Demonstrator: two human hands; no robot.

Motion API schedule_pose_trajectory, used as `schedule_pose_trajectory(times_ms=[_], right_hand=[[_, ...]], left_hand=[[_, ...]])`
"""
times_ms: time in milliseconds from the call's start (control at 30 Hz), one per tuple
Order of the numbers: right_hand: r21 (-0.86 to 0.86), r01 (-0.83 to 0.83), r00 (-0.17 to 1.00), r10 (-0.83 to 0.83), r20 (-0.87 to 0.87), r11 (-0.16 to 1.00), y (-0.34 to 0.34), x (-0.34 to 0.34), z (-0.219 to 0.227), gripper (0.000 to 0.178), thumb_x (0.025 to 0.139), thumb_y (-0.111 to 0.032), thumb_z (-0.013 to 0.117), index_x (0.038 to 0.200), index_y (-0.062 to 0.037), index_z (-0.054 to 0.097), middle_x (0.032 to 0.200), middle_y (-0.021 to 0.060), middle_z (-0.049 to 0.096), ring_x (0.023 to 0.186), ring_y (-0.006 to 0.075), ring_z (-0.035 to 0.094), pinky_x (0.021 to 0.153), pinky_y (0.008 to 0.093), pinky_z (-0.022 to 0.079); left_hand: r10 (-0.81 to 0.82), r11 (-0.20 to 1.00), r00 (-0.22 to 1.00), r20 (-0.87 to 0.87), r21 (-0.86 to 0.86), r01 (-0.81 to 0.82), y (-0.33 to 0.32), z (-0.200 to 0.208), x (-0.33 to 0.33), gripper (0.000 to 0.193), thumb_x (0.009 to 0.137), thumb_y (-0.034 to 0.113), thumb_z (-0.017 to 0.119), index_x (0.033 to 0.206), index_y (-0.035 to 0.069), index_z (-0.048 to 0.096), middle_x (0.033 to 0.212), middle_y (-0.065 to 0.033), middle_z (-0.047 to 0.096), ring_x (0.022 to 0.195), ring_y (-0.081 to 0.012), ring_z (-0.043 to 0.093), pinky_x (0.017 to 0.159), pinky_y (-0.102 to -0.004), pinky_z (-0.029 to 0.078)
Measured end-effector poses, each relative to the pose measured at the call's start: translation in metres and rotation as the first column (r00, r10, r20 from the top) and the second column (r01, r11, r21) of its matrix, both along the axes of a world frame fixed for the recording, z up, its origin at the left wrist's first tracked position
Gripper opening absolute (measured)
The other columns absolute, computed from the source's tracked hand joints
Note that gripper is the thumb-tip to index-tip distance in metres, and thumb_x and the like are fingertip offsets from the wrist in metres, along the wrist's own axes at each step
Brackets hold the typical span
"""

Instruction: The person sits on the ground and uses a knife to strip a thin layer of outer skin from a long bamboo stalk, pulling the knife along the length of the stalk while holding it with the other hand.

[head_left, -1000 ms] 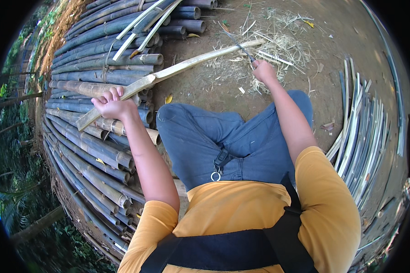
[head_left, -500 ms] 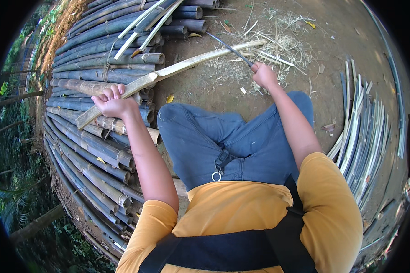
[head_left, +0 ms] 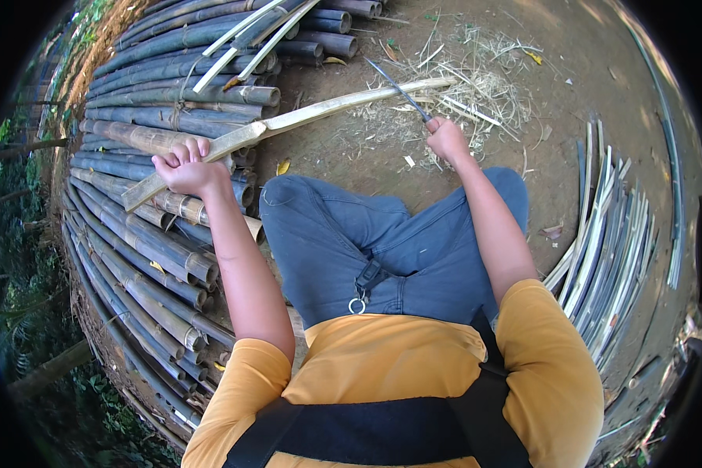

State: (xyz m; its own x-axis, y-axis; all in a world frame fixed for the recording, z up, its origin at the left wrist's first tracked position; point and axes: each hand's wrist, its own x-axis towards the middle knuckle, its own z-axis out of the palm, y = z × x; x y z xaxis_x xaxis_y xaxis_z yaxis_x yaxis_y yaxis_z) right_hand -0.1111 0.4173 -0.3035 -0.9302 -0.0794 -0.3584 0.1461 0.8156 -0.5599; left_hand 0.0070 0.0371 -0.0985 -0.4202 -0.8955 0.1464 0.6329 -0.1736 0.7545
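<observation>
A long pale strip of split bamboo (head_left: 327, 106) slants from my left side toward the far middle, with a raised node partway along it. My left hand (head_left: 189, 167) is closed around it near its lower left end. In my right hand (head_left: 448, 141) is the handle of a long thin-bladed knife (head_left: 396, 84). Its blade points up and to the left and crosses the strip near the far end. Whether the edge touches the bamboo I cannot tell. My crossed legs (head_left: 331, 234) lie below the strip.
Stacked dark bamboo poles (head_left: 156, 257) fill the left side, with several split lengths (head_left: 249, 39) lying on top. Pale shavings (head_left: 476, 97) are scattered over the bare ground beyond the strip's tip. A bundle of thin bamboo strips (head_left: 612, 249) lies to my right.
The whole view has shifted slightly. The knife blade has tilted a little steeper across the strip. Both hands keep their hold, and the strip stays nearly in place.
</observation>
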Motion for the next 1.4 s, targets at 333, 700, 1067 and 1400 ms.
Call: schedule_pose_trajectory(times_ms=[333,700,1067,1400], right_hand=[[0.178,-0.091,0.995,0.094,-0.011,0.98,-0.028,0.021,0.023,0.025,0.098,-0.029,0.055,0.114,-0.013,0.065,0.103,0.0215,0.071,0.1,0.0399,0.068,0.087,0.0514,0.053],[0.184,-0.046,0.999,0.045,0.01,0.982,-0.019,0.012,0.013,0.025,0.098,-0.03,0.054,0.115,-0.0145,0.066,0.109,0.0178,0.071,0.104,0.0368,0.068,0.091,0.0484,0.053],[0.088,0.081,0.997,-0.082,0.012,0.993,-0.01,0.002,-0.002,0.027,0.098,-0.029,0.052,0.112,-0.0134,0.068,0.11,0.0206,0.07,0.104,0.0389,0.067,0.09,0.0503,0.052],[0.058,0.097,0.995,-0.097,0.003,0.994,0.008,-0.011,-0.02,0.027,0.098,-0.031,0.05,0.103,-0.0098,0.067,0.108,0.0202,0.07,0.104,0.04,0.066,0.09,0.0492,0.051]], left_hand=[[0.064,0.991,0.997,0.034,0.12,-0.067,-0.018,-0.029,0.013,0.04,0.103,0.038,0.038,0.071,0.017,0.026,0.055,0.0029,0.023,0.047,-0.0127,0.021,0.045,-0.0293,0.025],[0.067,0.995,0.995,0.07,0.066,-0.072,-0.016,-0.025,0.011,0.04,0.104,0.036,0.034,0.07,0.016,0.027,0.055,0.0019,0.024,0.048,-0.0138,0.02,0.046,-0.0298,0.026],[0.017,1.0,0.999,0.035,0.024,-0.018,-0.002,-0.008,0.006,0.04,0.104,0.036,0.034,0.069,0.017,0.025,0.055,0.002,0.023,0.048,-0.0135,0.019,0.047,-0.03,0.024],[0.025,1.0,0.999,0.048,0.006,-0.025,0.007,-0.001,0.0,0.04,0.104,0.035,0.034,0.068,0.018,0.025,0.054,0.0028,0.024,0.047,-0.0125,0.02,0.046,-0.0283,0.023]])
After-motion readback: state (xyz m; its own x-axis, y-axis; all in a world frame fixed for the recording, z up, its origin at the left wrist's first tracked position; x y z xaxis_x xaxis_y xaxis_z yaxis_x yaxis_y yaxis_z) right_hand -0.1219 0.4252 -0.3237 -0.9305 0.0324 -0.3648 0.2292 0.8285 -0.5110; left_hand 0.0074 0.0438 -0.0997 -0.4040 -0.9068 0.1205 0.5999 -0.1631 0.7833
